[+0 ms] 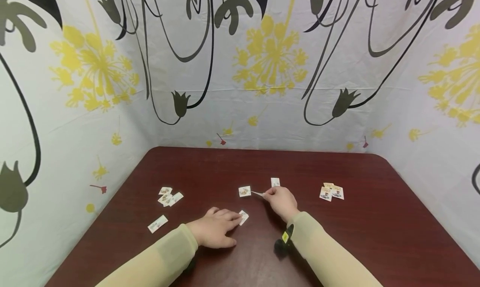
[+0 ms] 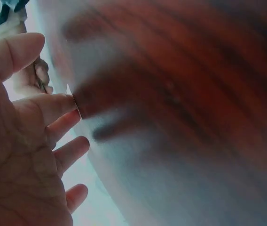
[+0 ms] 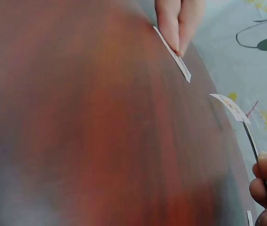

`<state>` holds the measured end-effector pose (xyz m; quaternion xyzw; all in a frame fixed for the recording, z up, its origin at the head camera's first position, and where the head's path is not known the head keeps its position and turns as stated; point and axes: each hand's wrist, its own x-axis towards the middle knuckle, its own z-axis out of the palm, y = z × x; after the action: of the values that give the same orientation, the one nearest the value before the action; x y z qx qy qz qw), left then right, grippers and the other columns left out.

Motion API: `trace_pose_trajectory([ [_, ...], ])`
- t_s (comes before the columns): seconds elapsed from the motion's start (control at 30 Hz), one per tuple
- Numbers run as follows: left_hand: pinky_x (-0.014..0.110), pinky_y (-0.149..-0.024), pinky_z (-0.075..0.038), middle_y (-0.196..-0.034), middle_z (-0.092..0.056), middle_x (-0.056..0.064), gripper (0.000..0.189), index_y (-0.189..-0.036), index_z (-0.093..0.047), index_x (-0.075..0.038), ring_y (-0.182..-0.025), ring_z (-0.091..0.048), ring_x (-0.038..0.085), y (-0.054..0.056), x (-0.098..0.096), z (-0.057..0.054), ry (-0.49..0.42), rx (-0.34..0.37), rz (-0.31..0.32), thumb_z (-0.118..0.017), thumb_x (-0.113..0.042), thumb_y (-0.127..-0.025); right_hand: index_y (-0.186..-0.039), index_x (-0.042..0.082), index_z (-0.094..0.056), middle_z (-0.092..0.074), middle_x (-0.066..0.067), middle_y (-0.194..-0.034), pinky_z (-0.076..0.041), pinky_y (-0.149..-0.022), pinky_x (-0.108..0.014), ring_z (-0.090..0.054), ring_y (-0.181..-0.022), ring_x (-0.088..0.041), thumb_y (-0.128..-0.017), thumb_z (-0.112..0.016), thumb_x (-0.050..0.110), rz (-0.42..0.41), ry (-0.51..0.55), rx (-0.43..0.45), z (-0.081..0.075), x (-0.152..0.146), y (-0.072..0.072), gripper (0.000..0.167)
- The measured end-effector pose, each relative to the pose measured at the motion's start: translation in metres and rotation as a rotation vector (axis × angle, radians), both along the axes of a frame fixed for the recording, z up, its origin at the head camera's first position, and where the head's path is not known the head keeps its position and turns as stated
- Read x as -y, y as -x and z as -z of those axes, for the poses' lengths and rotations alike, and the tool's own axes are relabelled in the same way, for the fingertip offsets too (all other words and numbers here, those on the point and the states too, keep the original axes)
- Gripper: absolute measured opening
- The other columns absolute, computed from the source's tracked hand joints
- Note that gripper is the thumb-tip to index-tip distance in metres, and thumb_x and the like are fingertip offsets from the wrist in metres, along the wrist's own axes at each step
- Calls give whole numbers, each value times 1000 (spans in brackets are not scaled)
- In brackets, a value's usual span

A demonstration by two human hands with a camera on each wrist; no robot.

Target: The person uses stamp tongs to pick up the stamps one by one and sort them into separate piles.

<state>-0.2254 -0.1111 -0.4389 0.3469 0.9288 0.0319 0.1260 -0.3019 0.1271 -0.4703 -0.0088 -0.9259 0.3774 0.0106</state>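
The right hand (image 1: 282,202) pinches tweezers (image 3: 252,141) that reach a picture card (image 1: 244,191) just leftward, beyond the left hand (image 1: 216,228), whose extended fingers (image 2: 58,107) touch another card (image 1: 245,217).

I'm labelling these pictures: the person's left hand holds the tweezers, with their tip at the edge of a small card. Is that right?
Not quite: the right hand holds the tweezers, as the head view shows; their tip is indeed at the edge of a small card.
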Motion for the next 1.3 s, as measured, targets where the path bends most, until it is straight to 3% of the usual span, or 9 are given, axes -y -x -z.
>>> trace_pose_trajectory([
  [0.3, 49, -109, -21, -150, -37, -6, 67, -148, -41, -13, -139, -31, 18, 1, 2, 2, -17, 17, 4, -54, -47, -91, -86, 19, -74, -69, 5, -91, -44, -69, -38, -60, -78, -16, -89, -65, 30, -13, -109, 28, -4, 11, 25, 15],
  [0.63, 47, -110, -20, -151, -36, -9, 67, -148, -40, -16, -139, -31, 16, -1, 2, -2, -5, 28, -10, -54, -49, -91, -90, 18, -75, -69, 3, -93, -45, -62, -37, -58, -74, -16, -91, -63, 28, -32, -189, 44, -5, 16, 37, 16],
  [0.8, 48, -110, -19, -153, -34, -7, 66, -149, -39, -19, -139, -30, 17, 0, 4, 2, -18, 24, 12, -54, -48, -91, -90, 19, -75, -69, 3, -92, -46, -62, -37, -59, -73, -16, -90, -62, 30, -40, -221, 22, -3, 19, 42, 17],
  [1.03, 50, -111, -17, -154, -33, -7, 66, -149, -40, -20, -141, -29, 19, -3, 3, -5, -12, 67, 0, -55, -48, -91, -91, 17, -75, -69, 3, -88, -46, -61, -36, -58, -69, -15, -90, -62, 31, -44, -268, 19, -14, 21, 36, 19],
  [1.3, 50, -111, -18, -153, -33, -7, 66, -148, -41, -21, -141, -29, 18, -5, 2, -8, 0, 50, 1, -55, -50, -90, -90, 20, -76, -69, 6, -88, -46, -60, -36, -58, -69, -13, -90, -63, 32, -65, -265, -20, -20, 13, 16, 17],
])
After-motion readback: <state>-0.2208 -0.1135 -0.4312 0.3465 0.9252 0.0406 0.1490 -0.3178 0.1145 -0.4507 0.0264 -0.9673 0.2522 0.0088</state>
